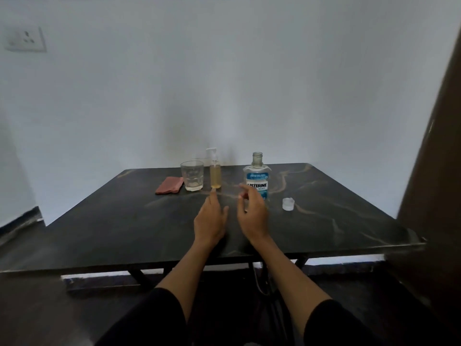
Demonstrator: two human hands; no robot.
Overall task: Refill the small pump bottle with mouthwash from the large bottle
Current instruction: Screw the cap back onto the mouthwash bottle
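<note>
Dark surface mid-frame, large bottle uncapped right of centre, glass, cloth, pump bottle centre with pump on, cap right, left hand and right hand grips spread, empty

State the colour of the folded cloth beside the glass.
Reddish-pink; the folded cloth shows best in the head view.

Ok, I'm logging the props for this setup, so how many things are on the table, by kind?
Bottles: 2, the pump bottle and the big mouthwash bottle, which is open
Glasses: 1, the glass
Caps: 1, the loose cap
Cloths: 1, the red cloth
Total: 5 on the table
</note>
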